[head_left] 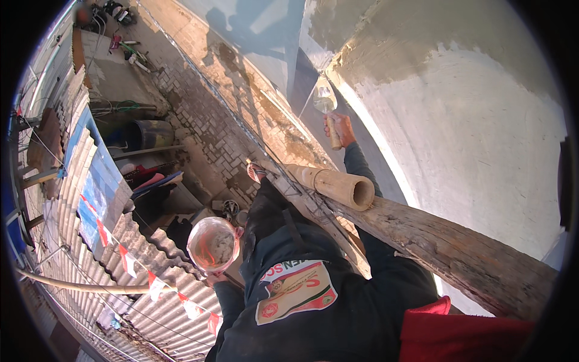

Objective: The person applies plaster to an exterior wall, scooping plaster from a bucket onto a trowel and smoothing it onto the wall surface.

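My right hand (344, 129) is closed around the pale handle of a trowel (324, 100). Its metal blade reaches up to the lower edge of the wall (482, 120), where a rough corner meets darker, damp-looking plaster. Whether the blade touches the wall I cannot tell. At my left side, my left hand (215, 278) grips the near rim of a pale plastic bucket (194, 248). Grey wet mortar (222, 246) lies inside it. Most of the left hand's fingers are hidden by the bucket.
A thick wooden beam (446, 244) and a bamboo pole (338, 186) cross close by my right arm. My sandalled foot (256, 171) is beside a narrow plank. Far below runs a brick-paved alley (199, 114). Corrugated roofing (139, 301) and red-and-white bunting (127, 260) lie left.
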Tool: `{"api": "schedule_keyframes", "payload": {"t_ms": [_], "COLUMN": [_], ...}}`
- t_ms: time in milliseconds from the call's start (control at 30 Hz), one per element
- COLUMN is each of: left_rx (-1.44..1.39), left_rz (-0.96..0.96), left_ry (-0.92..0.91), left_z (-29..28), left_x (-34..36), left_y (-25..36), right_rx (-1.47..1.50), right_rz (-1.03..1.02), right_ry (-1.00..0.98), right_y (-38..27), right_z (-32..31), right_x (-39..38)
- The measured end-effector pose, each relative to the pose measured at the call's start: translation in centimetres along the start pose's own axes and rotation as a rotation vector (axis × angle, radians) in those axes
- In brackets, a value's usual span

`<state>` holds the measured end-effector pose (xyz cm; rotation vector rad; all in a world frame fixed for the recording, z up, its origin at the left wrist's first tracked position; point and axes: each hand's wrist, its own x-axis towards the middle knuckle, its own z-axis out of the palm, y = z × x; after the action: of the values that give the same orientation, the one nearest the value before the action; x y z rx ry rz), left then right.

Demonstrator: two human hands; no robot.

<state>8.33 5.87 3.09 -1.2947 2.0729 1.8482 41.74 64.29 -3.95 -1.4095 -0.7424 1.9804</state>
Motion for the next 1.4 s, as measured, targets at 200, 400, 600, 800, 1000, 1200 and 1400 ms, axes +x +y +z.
{"api": "schedule_keyframes", "payload": {"t_ms": [200,400,600,800,1000,1200,1400], "left_rx": [0.076,0.041,0.133,0.124,0.087,0.074,0.116], "left_rz": [0.005,0.008,-0.003,0.017,-0.001,0.012,0.009], "left_ry": [-0.085,-0.008,-0.074,-0.102,-0.102,-0.033,0.000], "left_z": [-1.6,-0.1,-1.9,-3.0,-3.5,-5.0,-2.6], "left_x": [1.7,0.1,4.0,6.2,4.7,5.3,2.2], "left_y": [-0.6,-1.0,-2.4,-3.3,-2.5,-2.6,-2.0], "right_rx": [-0.085,-0.157,-0.442,-0.454,-0.363,-0.362,-0.363], "right_rz": [-0.015,-0.060,-0.196,-0.230,-0.247,-0.199,-0.194], "right_ry": [0.007,0.012,0.257,0.276,0.293,0.288,0.303], "right_y": [-2.2,-1.4,0.5,0.7,1.9,0.5,0.7], "right_z": [1.6,0.6,1.3,2.1,1.5,0.8,-1.4], "right_x": [-1.2,-2.2,-4.3,-2.9,-0.5,-0.4,-1.6]}}
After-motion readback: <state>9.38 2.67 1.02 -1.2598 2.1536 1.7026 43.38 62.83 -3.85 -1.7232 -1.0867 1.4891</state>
